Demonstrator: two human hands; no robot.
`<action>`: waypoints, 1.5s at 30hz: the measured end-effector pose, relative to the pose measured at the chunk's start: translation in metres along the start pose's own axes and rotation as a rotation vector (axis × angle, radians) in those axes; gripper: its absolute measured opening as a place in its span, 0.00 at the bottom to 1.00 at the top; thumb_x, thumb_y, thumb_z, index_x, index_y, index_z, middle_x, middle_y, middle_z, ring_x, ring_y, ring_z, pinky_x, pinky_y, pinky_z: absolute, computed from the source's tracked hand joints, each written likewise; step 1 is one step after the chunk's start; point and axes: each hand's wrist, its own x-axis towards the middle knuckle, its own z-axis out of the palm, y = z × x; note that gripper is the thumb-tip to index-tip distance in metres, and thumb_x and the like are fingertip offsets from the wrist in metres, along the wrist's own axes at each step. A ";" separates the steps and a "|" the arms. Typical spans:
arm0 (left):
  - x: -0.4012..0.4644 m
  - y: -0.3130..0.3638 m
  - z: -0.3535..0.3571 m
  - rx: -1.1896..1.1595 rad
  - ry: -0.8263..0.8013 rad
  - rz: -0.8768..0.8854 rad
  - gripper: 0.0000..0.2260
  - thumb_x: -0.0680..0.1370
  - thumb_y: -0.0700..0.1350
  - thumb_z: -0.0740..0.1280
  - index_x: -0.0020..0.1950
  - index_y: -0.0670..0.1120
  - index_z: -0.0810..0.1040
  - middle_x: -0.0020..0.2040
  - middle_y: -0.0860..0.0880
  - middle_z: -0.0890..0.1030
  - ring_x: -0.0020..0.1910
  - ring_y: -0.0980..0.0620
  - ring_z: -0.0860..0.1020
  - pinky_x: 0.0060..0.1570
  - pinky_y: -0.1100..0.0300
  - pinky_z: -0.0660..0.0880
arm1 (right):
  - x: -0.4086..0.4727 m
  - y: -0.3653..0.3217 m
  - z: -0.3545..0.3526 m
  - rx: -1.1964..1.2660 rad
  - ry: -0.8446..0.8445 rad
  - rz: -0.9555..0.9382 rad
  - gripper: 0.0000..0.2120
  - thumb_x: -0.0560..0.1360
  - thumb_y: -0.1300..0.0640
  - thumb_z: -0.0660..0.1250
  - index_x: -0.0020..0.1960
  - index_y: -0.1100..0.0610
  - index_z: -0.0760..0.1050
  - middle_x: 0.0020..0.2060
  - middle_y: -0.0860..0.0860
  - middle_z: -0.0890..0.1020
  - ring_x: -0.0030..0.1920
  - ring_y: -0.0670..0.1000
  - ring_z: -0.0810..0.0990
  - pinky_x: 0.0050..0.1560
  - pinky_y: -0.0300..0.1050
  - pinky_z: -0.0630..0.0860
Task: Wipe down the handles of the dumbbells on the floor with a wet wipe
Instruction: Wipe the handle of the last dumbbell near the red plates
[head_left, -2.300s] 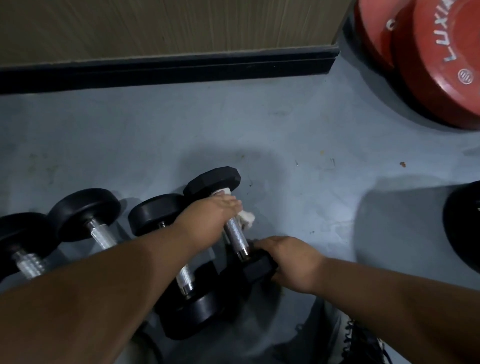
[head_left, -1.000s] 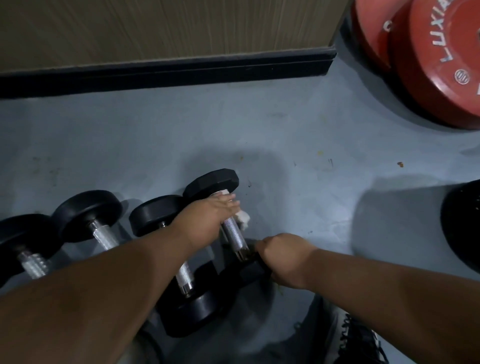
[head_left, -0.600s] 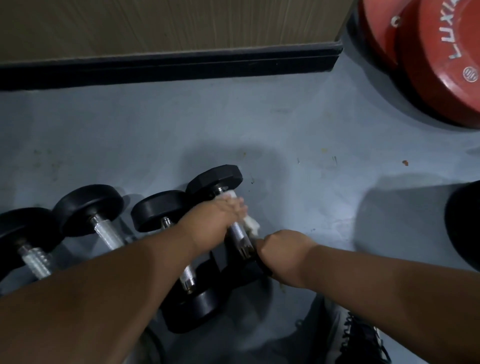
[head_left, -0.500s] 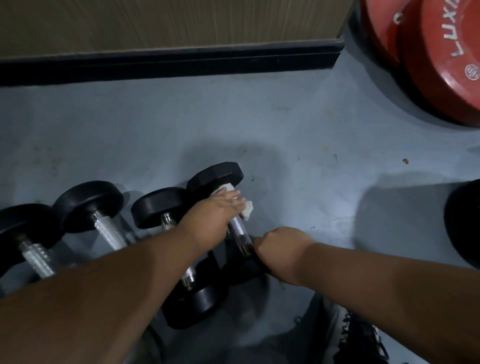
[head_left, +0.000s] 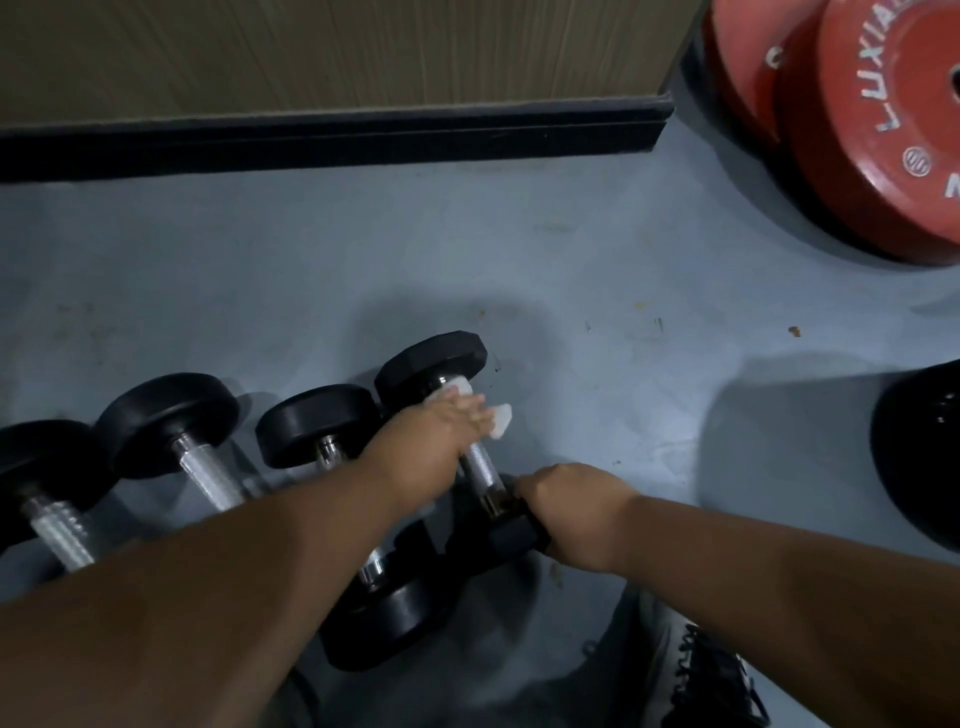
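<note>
left hand (head_left: 434, 449) slid up, wipe (head_left: 500, 420) mostly hidden on dumbbell (head_left: 480, 465).

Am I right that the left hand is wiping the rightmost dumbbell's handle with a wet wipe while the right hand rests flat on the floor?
Not quite. In the head view the right hand grips the rightmost dumbbell at its near end, not the floor. The left hand does hold the wet wipe on its handle.

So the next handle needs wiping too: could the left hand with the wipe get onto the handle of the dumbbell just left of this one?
Probably yes: the left hand sits right beside that handle, nothing between.
</note>
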 end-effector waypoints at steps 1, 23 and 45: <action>-0.008 0.012 0.006 -0.019 -0.014 0.041 0.29 0.57 0.26 0.73 0.58 0.38 0.83 0.56 0.41 0.83 0.56 0.43 0.82 0.63 0.51 0.73 | 0.000 -0.002 0.000 -0.040 -0.003 0.002 0.11 0.74 0.55 0.66 0.56 0.52 0.72 0.51 0.53 0.82 0.50 0.57 0.82 0.48 0.48 0.79; 0.002 -0.005 -0.024 0.062 -0.134 0.103 0.21 0.63 0.37 0.59 0.50 0.39 0.85 0.50 0.42 0.85 0.50 0.42 0.84 0.61 0.55 0.66 | 0.002 -0.028 -0.008 -0.192 -0.056 0.038 0.13 0.75 0.63 0.65 0.59 0.59 0.74 0.53 0.58 0.81 0.52 0.60 0.81 0.41 0.46 0.70; 0.009 0.039 -0.052 0.060 -0.413 -0.320 0.16 0.76 0.36 0.63 0.62 0.43 0.78 0.56 0.39 0.79 0.57 0.38 0.78 0.54 0.50 0.76 | -0.003 -0.024 -0.014 -0.053 -0.114 0.120 0.14 0.73 0.52 0.65 0.59 0.50 0.73 0.57 0.52 0.81 0.56 0.55 0.81 0.53 0.45 0.78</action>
